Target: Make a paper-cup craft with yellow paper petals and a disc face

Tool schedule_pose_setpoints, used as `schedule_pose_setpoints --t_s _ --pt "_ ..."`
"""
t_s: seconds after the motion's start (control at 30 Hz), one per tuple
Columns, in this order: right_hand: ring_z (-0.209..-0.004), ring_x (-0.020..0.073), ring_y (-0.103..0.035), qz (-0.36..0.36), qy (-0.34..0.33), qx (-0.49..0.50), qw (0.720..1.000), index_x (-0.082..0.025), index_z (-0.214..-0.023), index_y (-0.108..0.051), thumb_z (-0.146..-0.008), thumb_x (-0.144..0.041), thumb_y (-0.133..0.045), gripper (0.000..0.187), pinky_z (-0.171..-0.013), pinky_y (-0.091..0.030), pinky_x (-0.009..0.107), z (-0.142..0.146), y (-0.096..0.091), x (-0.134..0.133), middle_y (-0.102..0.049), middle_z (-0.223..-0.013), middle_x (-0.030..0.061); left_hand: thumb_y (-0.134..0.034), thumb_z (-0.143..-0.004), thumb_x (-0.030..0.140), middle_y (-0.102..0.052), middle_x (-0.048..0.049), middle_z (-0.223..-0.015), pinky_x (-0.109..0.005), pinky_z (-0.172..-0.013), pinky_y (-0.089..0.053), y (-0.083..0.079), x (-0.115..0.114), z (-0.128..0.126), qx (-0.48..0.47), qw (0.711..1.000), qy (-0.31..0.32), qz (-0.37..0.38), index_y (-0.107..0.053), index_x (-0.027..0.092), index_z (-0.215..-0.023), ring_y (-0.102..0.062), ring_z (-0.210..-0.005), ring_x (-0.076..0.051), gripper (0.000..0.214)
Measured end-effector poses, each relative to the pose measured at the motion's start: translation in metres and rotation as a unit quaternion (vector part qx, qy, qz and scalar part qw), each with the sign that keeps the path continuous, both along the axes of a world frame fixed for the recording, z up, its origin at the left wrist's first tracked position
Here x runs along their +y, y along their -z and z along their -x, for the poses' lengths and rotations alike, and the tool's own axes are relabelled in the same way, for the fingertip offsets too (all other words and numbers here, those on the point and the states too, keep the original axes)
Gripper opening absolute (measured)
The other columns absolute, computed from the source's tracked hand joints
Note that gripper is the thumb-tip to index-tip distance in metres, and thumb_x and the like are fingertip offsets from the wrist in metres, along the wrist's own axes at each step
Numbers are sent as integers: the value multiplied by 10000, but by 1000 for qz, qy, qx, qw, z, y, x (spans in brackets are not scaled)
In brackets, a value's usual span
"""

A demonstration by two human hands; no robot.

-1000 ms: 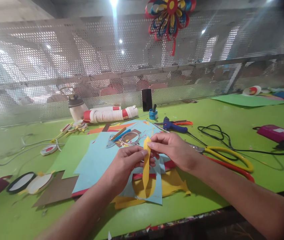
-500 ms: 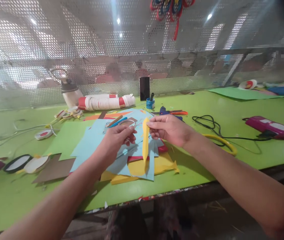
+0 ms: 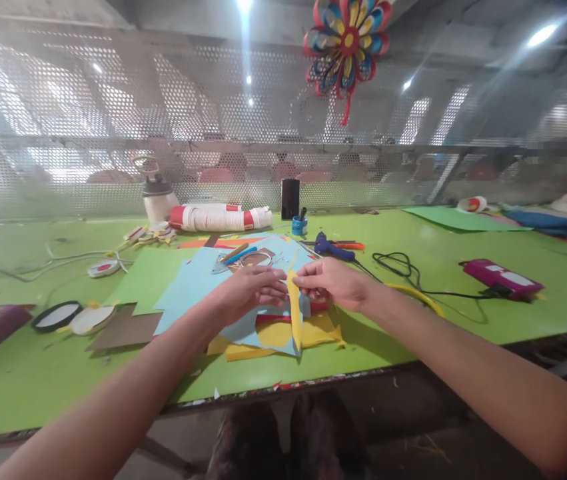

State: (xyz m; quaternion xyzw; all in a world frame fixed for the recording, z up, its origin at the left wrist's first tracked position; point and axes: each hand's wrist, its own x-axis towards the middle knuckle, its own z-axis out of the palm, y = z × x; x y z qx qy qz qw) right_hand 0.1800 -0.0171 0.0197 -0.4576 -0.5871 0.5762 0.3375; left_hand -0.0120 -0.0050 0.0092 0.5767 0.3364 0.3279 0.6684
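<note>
A yellow paper strip (image 3: 296, 317) with a pointed lower end hangs upright, its top pinched between the thumb and fingers of my right hand (image 3: 333, 283). My left hand (image 3: 253, 291) is just to the left of the strip, fingers stretched towards it and apart, holding nothing that I can see; whether the fingertips touch the strip is unclear. Below both hands lie light blue paper sheets (image 3: 183, 293) and yellow paper pieces (image 3: 320, 328). On the blue paper, past my left hand, are a blue pen (image 3: 242, 255) and a brown stick (image 3: 236, 251).
A blue glue gun (image 3: 333, 248) lies beyond my right hand, near a yellow ring (image 3: 416, 298). Further right sits a purple box (image 3: 503, 279) with a black cord. A blue pot (image 3: 299, 227), a phone (image 3: 290, 199) and a stack of paper cups (image 3: 223, 219) stand or lie at the back.
My left hand has moved right, close to the yellow strip, and its fingers have straightened. My right hand still pinches the strip. The view has tilted up, showing more of the hanging paper flower.
</note>
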Motion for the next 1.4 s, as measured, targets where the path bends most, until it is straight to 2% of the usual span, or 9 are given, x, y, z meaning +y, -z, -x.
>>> schedule_pose_setpoints --t_s 0.1,0.33,0.47,0.67,0.8,0.97,1.1,1.27,1.4 --pt "-416 41 -376 -11 -4 -2 1000 -124 -635 -575 -610 -404 -760 336 -417 -250 205 2 7 1 -495 -492 -51 -766 -654 317 -673 -70 -719 -296 -683 -531 3 -3 -3 4 999 23 32 -615 105 -802 -641 -655 -141 299" --pt "-477 71 -421 -79 -42 -44 995 -122 -669 -615 -693 -413 -706 306 -468 -305 227 10 11 15 -511 -515 -31 -830 -555 326 -636 -41 -569 -257 -515 -506 10 2 -4 35 998 -55 12 -581 103 -675 -611 -518 -135 354" --pt "-507 85 -441 -135 -17 -72 988 -131 -673 -618 -725 -454 -665 331 -501 -330 240 15 13 19 -531 -538 -19 -841 -518 340 -626 -25 -568 -234 -502 -492 13 5 -4 25 996 -84 16 -576 108 -634 -588 -505 -107 371" --pt "-464 83 -418 -110 29 -81 990 -148 -610 -573 -681 -514 -688 390 -473 -315 239 14 17 15 -508 -476 -30 -845 -484 354 -580 18 -516 -225 -476 -475 16 5 -8 20 995 -99 8 -566 116 -575 -531 -434 -72 377" --pt "-468 86 -422 -102 26 -53 993 -151 -604 -582 -670 -502 -707 378 -459 -303 235 11 19 11 -505 -475 -28 -846 -477 355 -568 25 -496 -218 -455 -462 15 3 -9 17 996 -92 7 -557 123 -559 -521 -418 -71 379" --pt "-469 87 -424 -76 24 -16 997 -157 -617 -592 -659 -482 -734 357 -451 -301 239 9 23 11 -503 -504 -26 -835 -510 360 -539 37 -468 -216 -466 -467 13 0 -9 11 996 -79 36 -529 131 -558 -502 -398 -57 386" --pt "-469 84 -421 -67 25 15 997 -154 -638 -599 -643 -474 -751 355 -450 -310 241 11 22 11 -510 -521 -26 -785 -602 391 -571 15 -520 -210 -462 -466 11 -2 -9 -7 997 -49 63 -520 137 -618 -524 -429 -66 367" --pt "-461 73 -427 -78 45 60 994 -154 -642 -581 -676 -435 -740 325 -457 -309 236 11 19 11 -509 -534 -38 -725 -672 431 -670 -56 -655 -193 -450 -428 4 -9 -11 -10 999 -7 30 -552 134 -731 -626 -535 -127 348" --pt "-488 76 -444 -76 46 101 991 -146 -665 -586 -688 -409 -740 305 -486 -340 236 6 18 13 -524 -568 -33 -703 -708 420 -640 -19 -590 -164 -413 -386 1 -13 -11 -27 999 6 25 -546 141 -707 -538 -442 -70 321"
